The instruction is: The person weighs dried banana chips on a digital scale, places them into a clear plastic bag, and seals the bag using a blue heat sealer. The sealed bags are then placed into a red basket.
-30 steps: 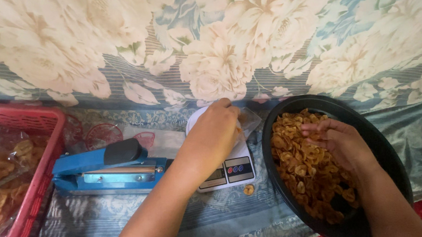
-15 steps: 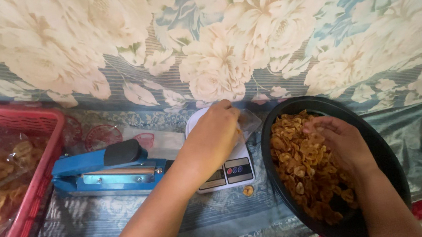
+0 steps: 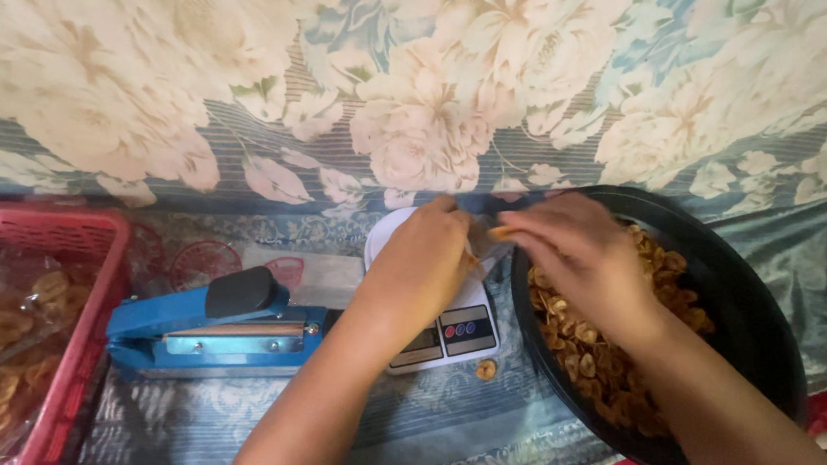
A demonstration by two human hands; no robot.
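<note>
Right hand (image 3: 582, 254) lifted from bowl (image 3: 731, 266), chip (image 3: 500, 233) carried toward scale (image 3: 441, 334)

Both arms bare, no sleeves/rings.

Surface: floor covering of striped blue-grey floral cloth (image 3: 253, 442), running up behind as backdrop. Directly on cloth, left to right: red plastic basket (image 3: 96, 317) holding bagged chips; blue heat sealer (image 3: 214, 327) with black knob; white digital kitchen scale (image 3: 441, 329) just right of sealer; one loose chip (image 3: 485, 369) on cloth in front of scale; black round basin (image 3: 732, 276) filled with chips, near scale.
</note>
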